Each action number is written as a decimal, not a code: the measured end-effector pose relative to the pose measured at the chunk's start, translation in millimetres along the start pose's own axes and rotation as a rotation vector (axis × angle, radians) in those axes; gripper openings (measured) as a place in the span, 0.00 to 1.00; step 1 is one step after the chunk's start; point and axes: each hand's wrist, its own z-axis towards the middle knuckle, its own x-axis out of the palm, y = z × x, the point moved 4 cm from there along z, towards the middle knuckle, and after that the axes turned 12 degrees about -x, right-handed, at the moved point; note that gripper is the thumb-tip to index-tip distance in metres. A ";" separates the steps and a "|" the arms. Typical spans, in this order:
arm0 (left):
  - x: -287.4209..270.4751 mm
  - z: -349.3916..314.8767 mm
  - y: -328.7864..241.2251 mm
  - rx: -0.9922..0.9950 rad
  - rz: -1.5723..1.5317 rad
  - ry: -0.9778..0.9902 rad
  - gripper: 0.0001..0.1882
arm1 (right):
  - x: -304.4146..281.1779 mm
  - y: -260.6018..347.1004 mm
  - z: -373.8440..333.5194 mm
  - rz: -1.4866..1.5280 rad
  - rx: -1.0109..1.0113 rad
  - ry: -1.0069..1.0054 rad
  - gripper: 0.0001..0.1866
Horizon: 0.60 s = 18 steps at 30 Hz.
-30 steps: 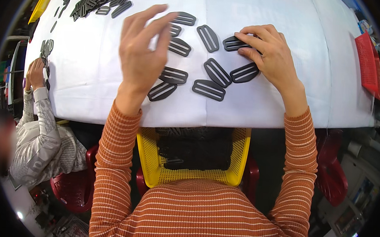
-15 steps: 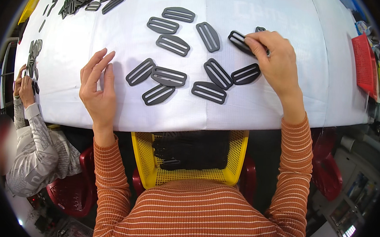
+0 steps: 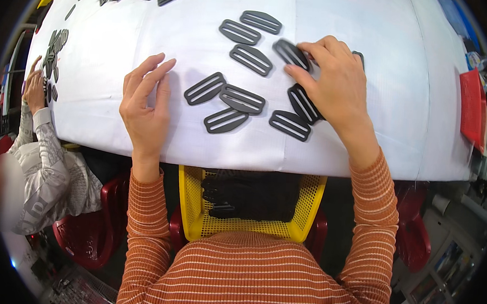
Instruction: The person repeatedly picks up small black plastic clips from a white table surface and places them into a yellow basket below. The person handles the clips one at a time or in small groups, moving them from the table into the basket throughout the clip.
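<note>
White-covered table (image 3: 387, 143) fills most of upper view. Yellow mesh basket (image 3: 245, 228) just below near edge, dark contents. Loose grp of black slide buckles (image 3: 242, 99) on table, mostly between hands, some overlapping. L hand (image 3: 144, 109) left of grp — grip wide, fingers apart. R hand (image 3: 338, 82) at right side — grip narrow, thumb + fingertips at one blurred buckle (image 3: 290, 54); can't tell if pinched or only touched.
</note>
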 end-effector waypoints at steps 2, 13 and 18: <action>-0.2 1.4 0.9 -0.010 -0.002 0.009 0.14 | -1.3 -3.1 -0.9 0.110 0.016 0.060 0.18; 8.1 18.8 3.8 -0.070 -0.023 0.044 0.13 | -16.9 -24.4 2.7 0.161 0.003 0.098 0.22; 6.7 18.3 1.9 -0.110 0.000 0.073 0.14 | -17.0 -31.5 1.0 0.221 -0.026 0.092 0.21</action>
